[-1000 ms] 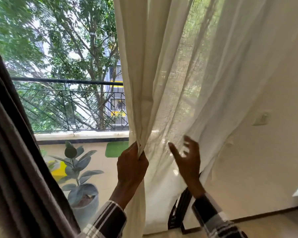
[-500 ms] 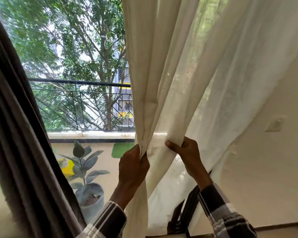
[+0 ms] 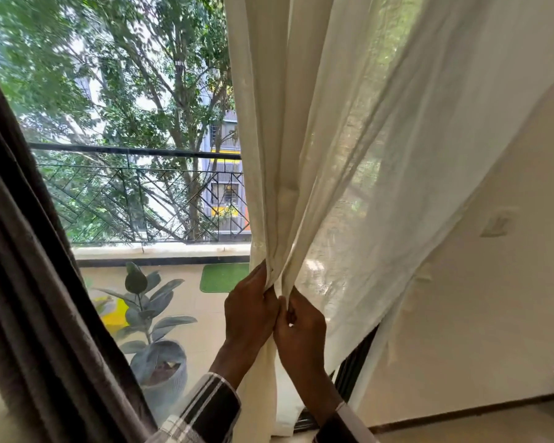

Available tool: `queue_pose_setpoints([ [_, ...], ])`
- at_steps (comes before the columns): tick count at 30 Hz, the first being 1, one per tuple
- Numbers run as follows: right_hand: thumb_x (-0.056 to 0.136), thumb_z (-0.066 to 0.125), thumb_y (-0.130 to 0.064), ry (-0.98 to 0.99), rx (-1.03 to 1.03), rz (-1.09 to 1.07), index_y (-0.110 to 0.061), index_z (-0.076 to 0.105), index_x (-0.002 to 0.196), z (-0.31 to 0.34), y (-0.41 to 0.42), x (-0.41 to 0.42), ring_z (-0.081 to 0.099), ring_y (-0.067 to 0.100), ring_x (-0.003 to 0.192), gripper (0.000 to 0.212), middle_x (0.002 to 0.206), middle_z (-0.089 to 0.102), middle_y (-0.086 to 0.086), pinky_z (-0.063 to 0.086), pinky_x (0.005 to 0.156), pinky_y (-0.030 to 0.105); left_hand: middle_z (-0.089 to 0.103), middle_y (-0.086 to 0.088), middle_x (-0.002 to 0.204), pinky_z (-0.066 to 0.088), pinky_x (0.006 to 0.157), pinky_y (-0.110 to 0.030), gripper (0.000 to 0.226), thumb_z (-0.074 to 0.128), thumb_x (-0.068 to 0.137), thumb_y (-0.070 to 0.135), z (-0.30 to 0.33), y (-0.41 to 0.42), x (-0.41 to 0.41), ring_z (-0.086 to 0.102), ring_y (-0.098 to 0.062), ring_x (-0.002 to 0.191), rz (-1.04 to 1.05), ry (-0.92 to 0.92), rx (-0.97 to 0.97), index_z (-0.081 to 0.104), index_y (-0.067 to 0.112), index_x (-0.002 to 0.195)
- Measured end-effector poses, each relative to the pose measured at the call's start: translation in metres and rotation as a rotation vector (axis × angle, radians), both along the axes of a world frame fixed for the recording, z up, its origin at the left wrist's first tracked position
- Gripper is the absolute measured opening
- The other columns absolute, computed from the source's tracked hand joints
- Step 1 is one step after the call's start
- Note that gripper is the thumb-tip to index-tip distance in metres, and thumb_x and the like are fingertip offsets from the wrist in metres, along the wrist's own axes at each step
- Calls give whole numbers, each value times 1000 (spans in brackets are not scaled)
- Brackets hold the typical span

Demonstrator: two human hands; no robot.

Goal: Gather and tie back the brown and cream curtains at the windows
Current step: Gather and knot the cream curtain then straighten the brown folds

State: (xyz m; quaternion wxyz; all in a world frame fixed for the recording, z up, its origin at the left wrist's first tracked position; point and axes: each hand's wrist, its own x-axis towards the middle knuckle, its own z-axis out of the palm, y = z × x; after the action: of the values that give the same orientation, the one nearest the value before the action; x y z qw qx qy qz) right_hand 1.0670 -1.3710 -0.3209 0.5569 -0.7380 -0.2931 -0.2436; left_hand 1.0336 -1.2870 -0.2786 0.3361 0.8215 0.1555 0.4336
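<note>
So our right hand (image 3: pixel 301 327) just came over from further right with another fold, and now it's knuckle to knuckle with our left hand (image 3: pixel 251 310), both pinching the cream curtain (image 3: pixel 343 139) bunched by the window's right edge. Gathering's nearly done; brown curtain (image 3: pixel 29 282) hangs untied far left.

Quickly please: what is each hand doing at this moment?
Left hand: grips gathered cream curtain.
Right hand: pinches a fold of the same curtain.

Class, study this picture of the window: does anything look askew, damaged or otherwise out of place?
Nothing stands out. The left hand and right hand grip gathered folds of the cream curtain; the brown curtain hangs loose at the left.
</note>
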Motion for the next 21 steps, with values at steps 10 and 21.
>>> queue_pose_setpoints([
  [10,82,63,-19,73,-202,315,-13,69,103,5,-14,7,69,10,81,23,92,73,0,55,70,19,60,3,59,46,54,-31,35,63,83,48,10,-14,-1,59,-9,57,-144,20,-220,59,15,71],
  [21,53,77,-77,596,178,38,-36,17,153,50,-92,128,29,12,142,124,158,24,-6,32,113,39,48,17,60,41,51,-31,18,57,90,5,11,-11,-2,46,4,54,-54,4,-157,62,-1,73],
])
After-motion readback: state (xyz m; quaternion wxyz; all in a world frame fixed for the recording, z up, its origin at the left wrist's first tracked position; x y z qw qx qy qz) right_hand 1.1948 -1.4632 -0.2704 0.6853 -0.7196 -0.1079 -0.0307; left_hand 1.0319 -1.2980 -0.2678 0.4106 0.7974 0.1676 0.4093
